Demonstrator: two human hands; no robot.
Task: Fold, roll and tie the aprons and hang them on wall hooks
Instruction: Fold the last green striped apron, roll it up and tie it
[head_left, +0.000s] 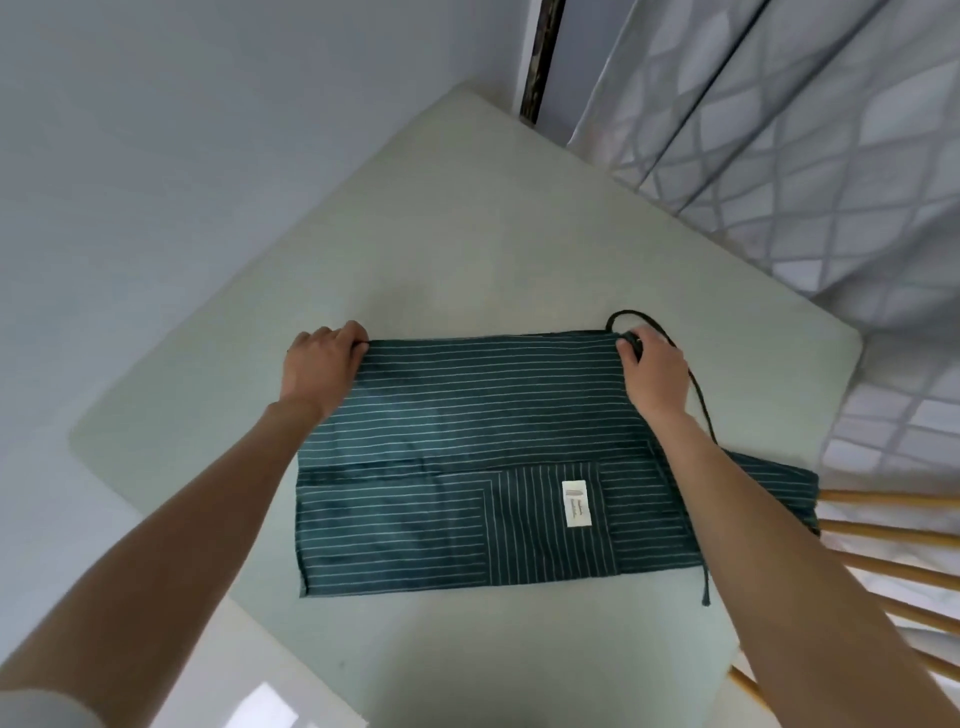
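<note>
Head view shows us our left hand (319, 366) and right hand (655, 370) pinching the far corners of the apron (467, 467), mid-frame on the table (467, 234); limp, light cloth, we judge, best gripped at corners.

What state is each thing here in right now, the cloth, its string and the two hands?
Apron: folded, lying flat on the table, pocket and label up.
String: untied, loose, looping past the right hand and trailing off the apron's right side.
Left hand: fingers pinch the apron's far left corner.
Right hand: fingers grip the far right corner and the string.
Chair: at the table's right edge, part of the apron reaching over it.
</note>
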